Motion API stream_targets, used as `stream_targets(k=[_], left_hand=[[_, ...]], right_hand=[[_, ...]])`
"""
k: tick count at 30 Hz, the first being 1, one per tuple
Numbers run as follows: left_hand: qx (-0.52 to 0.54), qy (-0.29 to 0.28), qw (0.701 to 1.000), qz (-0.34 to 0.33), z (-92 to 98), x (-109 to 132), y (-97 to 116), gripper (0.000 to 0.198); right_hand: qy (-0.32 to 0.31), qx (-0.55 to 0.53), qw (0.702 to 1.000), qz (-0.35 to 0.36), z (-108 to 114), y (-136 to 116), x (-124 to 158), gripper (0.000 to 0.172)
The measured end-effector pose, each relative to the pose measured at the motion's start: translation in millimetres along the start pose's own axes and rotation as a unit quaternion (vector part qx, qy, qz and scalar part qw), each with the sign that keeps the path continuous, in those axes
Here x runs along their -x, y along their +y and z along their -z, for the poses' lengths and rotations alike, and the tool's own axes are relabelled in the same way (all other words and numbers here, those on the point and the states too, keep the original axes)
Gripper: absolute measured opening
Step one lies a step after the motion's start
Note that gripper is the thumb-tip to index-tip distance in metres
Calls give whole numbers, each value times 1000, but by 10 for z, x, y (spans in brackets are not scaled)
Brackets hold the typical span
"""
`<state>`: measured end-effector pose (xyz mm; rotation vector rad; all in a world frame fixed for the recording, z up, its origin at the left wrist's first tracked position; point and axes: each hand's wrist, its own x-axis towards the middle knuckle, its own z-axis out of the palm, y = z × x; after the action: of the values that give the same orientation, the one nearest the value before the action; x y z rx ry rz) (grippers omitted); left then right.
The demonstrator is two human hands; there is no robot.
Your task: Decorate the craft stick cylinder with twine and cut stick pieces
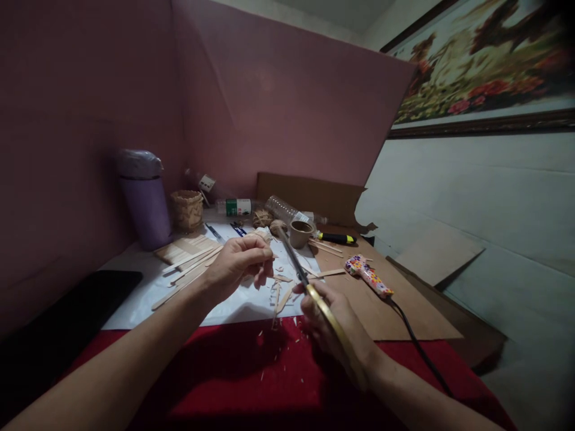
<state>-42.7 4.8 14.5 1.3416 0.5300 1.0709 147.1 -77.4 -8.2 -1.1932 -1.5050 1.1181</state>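
Note:
My right hand is wrapped round the gold handle of a pair of scissors, whose dark blades point up and away over the table. Left of the blades, my left hand is closed, thumb against fingers; whatever it pinches is too small or hidden to name. Below and between the hands, cut wooden stick pieces and small chips lie on white paper. Several whole wooden craft sticks are spread beside my left forearm.
A purple tumbler and a wood-chip-covered cup stand at left. Behind are plastic bottles, twine balls and a small pot. A box cutter and a corded, flower-patterned glue gun lie on cardboard at right.

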Motion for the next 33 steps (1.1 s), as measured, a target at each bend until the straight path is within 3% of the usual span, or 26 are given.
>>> stream_targets(k=[4, 7, 11, 18, 20, 25, 27, 33], left_hand=[[14, 4, 1000, 3, -23, 5, 4, 19], [21, 17, 1000, 10, -35, -1, 13, 20], [27, 33, 999, 9, -23, -13, 12, 23], [29, 61, 998, 15, -12, -22, -4, 26], [19, 63, 998, 14, -11, -26, -9, 26], [-29, 58, 998, -8, 4, -30, -40, 30], [-50, 57, 997, -15, 2, -25, -54, 31], [-130, 70, 989, -13, -18, -28, -41, 31]], right_hand=[[13, 115, 990, -81, 223, -77, -226, 49], [43, 292, 954, -57, 326, -93, -452, 26], [66, 514, 853, -61, 244, -14, -684, 26], [59, 600, 798, -24, 49, -112, -730, 20], [68, 586, 807, 17, 44, -202, -703, 19], [85, 280, 939, 178, -15, -295, -710, 29], [67, 198, 962, 176, -50, -266, -735, 25], [36, 59, 991, 111, -50, -222, -777, 18]])
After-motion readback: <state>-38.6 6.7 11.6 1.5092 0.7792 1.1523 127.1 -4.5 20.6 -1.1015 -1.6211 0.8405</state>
